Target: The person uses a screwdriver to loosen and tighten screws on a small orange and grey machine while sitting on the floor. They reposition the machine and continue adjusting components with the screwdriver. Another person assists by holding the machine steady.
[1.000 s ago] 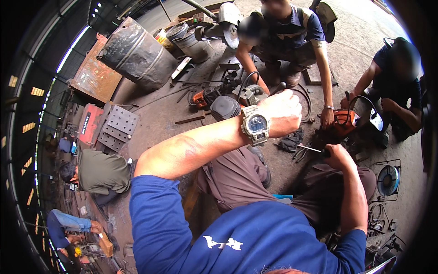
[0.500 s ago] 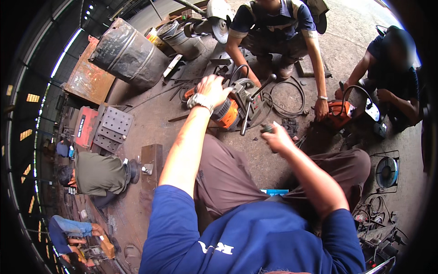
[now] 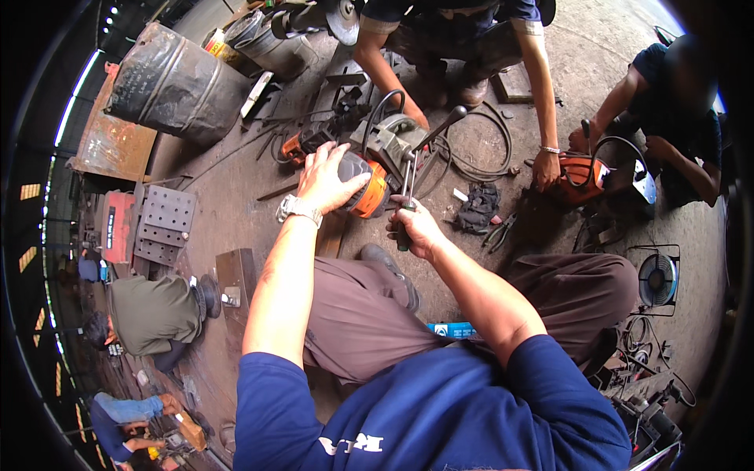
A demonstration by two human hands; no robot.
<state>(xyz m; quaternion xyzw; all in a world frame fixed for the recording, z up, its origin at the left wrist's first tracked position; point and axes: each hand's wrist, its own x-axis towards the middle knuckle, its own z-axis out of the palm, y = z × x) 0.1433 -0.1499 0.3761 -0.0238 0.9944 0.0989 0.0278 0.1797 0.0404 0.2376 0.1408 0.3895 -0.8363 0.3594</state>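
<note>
Resting left hand (image 3: 323, 182) on the motor end of orange-and-dark machine (image 3: 375, 190), spreading fingers open over the housing, not curling them into a fist. Gripping screwdriver (image 3: 404, 238) in right hand (image 3: 421, 229), closing fingers round the dark handle, pointing metal shaft up toward black-tipped lever (image 3: 452, 119) of the machine. Not managing to tell whether touching the lever assembly with the shaft or just crossing in front of it. Having the machine on the floor (image 3: 436, 290) straight ahead, motor end toward own body, between own knees and crouching co-worker (image 3: 455, 39). Placing right hand just right of the motor. Wearing watch (image 3: 298, 209) on left wrist, navy shirt (image 3: 440, 408), brown trousers (image 3: 369, 310). Bending knees out to both sides.

Seeing the co-worker's one hand partly hidden behind the machine, the other hand (image 3: 547, 169) at second orange machine (image 3: 583, 174), contact unclear. Noting another person (image 3: 683, 102) near that one, far right. Noting coiled cable (image 3: 510, 141) right of the lever; black cloth or glove (image 3: 477, 208) and pliers (image 3: 501, 233) lying right of the screwdriver; round fan (image 3: 658, 279) farther right. Logging at left: dark drum (image 3: 181, 86), buckets (image 3: 287, 59), perforated plates (image 3: 169, 216), red box (image 3: 118, 228). Spotting person in olive shirt (image 3: 153, 314) bending low, lower left.
</note>
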